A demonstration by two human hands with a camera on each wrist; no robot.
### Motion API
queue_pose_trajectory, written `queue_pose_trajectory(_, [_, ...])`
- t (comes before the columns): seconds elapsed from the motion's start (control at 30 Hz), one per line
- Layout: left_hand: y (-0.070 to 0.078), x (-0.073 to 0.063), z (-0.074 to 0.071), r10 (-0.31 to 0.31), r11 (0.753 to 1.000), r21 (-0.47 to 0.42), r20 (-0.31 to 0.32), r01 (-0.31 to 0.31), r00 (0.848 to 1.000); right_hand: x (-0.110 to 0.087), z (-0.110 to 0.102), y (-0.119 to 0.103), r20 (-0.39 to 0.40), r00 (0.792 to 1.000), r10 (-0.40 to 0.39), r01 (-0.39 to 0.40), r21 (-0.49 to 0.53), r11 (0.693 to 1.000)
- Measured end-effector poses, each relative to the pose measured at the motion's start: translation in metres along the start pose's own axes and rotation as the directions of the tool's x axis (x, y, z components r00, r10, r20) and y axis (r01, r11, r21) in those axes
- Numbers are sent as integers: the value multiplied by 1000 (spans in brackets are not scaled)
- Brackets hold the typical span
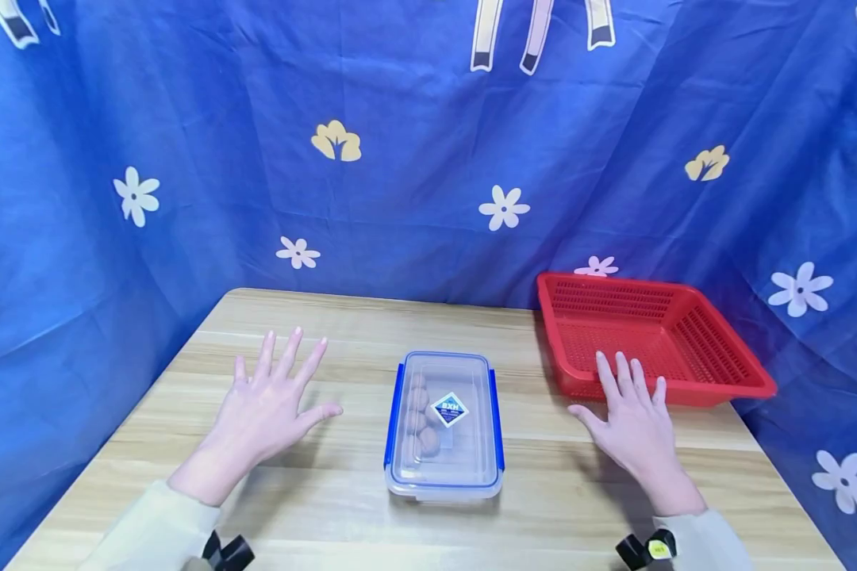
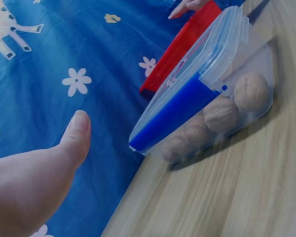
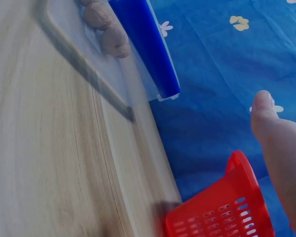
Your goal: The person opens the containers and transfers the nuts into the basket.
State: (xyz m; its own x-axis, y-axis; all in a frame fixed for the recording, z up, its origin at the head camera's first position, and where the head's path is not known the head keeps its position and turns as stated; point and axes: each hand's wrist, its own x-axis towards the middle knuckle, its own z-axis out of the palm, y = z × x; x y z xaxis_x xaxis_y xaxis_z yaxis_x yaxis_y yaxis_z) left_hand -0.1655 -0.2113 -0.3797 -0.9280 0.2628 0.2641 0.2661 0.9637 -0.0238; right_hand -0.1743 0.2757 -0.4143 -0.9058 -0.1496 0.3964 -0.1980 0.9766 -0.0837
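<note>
A clear plastic food container (image 1: 464, 464) with a lid and blue side clips sits mid-table. Through its wall several walnuts (image 2: 222, 113) show, lined up along the left side. My left hand (image 1: 267, 412) is spread flat above the table to the left of the container, touching nothing. To the right of the container my right hand (image 1: 636, 428) hovers with fingers spread, its fingertips overlapping the front rim of a red basket (image 1: 732, 388) in the head view. Both clips lie down against the container's sides.
The wooden table (image 1: 350, 523) has its back edge against a blue patterned curtain (image 1: 414, 198), which also hangs at both sides. The red basket stands at the table's back right, reaching over the right edge.
</note>
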Motion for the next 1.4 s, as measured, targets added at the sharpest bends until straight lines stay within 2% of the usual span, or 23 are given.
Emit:
queue_pose_trajectory(0.23, [4, 0, 0, -6, 999, -43, -26, 5, 1000, 1, -3, -8, -34, 999, 0, 3, 74, 997])
queue_pose_trajectory(0.33, [7, -1, 0, -15, 997, -80, -54, 11, 998, 0, -2, -13, -102, 994, -27, 39, 123, 992])
queue_pose_trajectory(0.47, [12, -1, -1, -31, 990, -137, -89, 18, 996, 2, 0, -19, -203, 977, -69, 105, 173, 979])
queue_pose_trajectory(0.67, [17, 3, -1, -37, 979, -205, -102, 15, 994, 7, 5, -32, -322, 938, -125, 195, 192, 962])
queue_pose_trajectory(0.77, [21, 5, 0, -47, 969, -245, -87, 24, 995, 9, 7, -39, -367, 918, -148, 230, 191, 954])
queue_pose_trajectory(0.97, [28, 8, 5, -81, 934, -353, -50, 58, 995, 12, 11, -50, -435, 884, -171, 290, 222, 931])
queue_pose_trajectory(1.07, [32, 9, 8, -93, 914, -401, -43, 68, 995, 14, 14, -56, -503, 846, -180, 340, 247, 907])
queue_pose_trajectory(1.17, [35, 10, 10, -100, 899, -432, -35, 75, 994, 18, 17, -62, -582, 790, -192, 407, 264, 874])
queue_pose_trajectory(1.23, [37, 10, 12, -101, 890, -450, -32, 76, 994, 20, 19, -66, -613, 764, -200, 442, 272, 855])
queue_pose_trajectory(1.3, [40, 10, 13, -101, 880, -470, -33, 74, 994, 21, 20, -69, -623, 755, -205, 463, 286, 839])
queue_pose_trajectory(1.4, [43, 11, 15, -94, 865, -497, -34, 65, 995, 22, 23, -73, -616, 760, -208, 475, 306, 825])
